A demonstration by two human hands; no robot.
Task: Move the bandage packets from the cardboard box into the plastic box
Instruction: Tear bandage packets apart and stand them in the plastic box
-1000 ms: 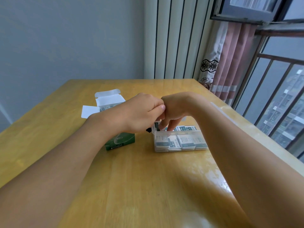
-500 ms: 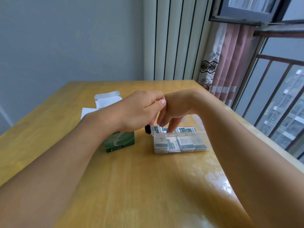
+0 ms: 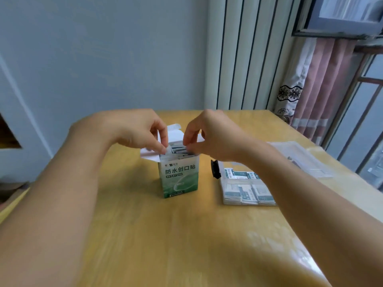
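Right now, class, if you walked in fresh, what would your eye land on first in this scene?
First, the two hands, left hand and right hand, meeting over the open green and white cardboard box standing mid-table, fingers at the bandage packets in its top. Next, to its right, the clear plastic box already lined with packets, on the wooden table.

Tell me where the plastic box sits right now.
In the head view, the plastic box sits on the table, right of the cardboard box, partly under the right forearm.
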